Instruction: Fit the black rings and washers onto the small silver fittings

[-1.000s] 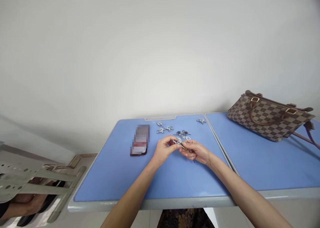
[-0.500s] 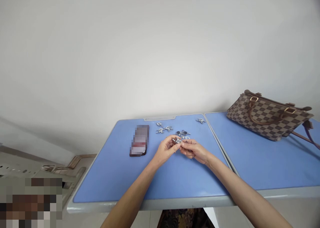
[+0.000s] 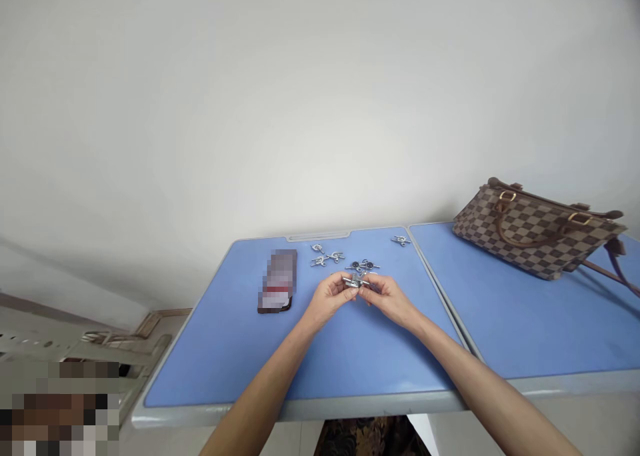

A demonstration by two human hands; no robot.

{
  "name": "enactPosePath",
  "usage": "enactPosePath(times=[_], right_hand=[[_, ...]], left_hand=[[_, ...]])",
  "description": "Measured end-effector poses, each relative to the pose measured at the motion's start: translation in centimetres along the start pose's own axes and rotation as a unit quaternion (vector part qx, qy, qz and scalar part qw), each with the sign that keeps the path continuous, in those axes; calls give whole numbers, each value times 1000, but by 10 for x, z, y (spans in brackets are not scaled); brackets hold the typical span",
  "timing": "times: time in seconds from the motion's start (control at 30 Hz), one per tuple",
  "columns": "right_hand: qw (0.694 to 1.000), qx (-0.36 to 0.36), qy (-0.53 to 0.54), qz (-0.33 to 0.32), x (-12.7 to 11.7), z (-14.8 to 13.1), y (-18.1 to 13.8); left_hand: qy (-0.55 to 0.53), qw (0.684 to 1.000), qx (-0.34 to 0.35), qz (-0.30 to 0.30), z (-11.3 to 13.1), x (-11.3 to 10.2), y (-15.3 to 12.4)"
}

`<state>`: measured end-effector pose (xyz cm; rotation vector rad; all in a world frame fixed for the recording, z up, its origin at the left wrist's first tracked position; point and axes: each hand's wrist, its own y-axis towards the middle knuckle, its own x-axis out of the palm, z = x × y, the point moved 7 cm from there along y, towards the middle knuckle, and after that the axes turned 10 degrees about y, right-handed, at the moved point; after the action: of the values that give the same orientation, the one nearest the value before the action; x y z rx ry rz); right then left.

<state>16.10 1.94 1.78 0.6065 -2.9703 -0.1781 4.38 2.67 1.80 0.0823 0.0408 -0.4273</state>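
Note:
My left hand (image 3: 330, 297) and my right hand (image 3: 387, 297) meet over the blue desk (image 3: 370, 363). Between their fingertips is a small silver metal piece (image 3: 353, 282) with thin rods sticking out, pinched from both sides. Its exact kind is too small to make out. Just beyond my fingers lie metal pieces with round black parts (image 3: 363, 265). Several similar silver metal pieces (image 3: 327, 257) rest farther back to the left. One more silver piece (image 3: 401, 241) lies near the desk's back right corner.
A phone (image 3: 278, 281), partly blurred out, lies left of my hands. On the adjoining desk (image 3: 540, 329) at right stands a brown checkered handbag (image 3: 540, 229), its strap trailing right. A pale wall (image 3: 320, 109) rises behind the desks. Pixelated blocks cover the lower left corner.
My right hand has shifted its grip slightly, its fingers now on the right end of the metal piece. The piece has turned between my hands. Other things stay in place.

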Motion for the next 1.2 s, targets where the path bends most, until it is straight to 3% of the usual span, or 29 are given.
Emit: enactPosePath(times=[0.1, 0.2, 0.3, 0.5, 0.6, 0.83, 1.07, 1.2], right_hand=[[998, -18, -61, -8, 1, -6, -3], [994, -28, -103, 23, -5, -12, -5], [986, -61, -144, 51, -10, -17, -7], [961, -129, -246, 6, -2, -20, -9], [952, -135, -275, 6, -1, -19, -10], [955, -171, -241, 19, 0, -19, -11], [936, -237, -258, 29, 2, -29, -15], [933, -250, -258, 24, 3, -29, -15]], left_hand=[[26, 999, 16, 8, 0, -2, -1], [134, 989, 52, 42, 8, -7, -4], [279, 953, 100, 66, 21, -9, -8], [414, 894, 167, 48, 32, -1, -14], [431, 882, 182, 47, 32, 1, -16], [379, 891, 237, 84, 43, -1, -20], [431, 838, 324, 84, 50, 9, -29], [483, 791, 361, 106, 53, 13, -35]])
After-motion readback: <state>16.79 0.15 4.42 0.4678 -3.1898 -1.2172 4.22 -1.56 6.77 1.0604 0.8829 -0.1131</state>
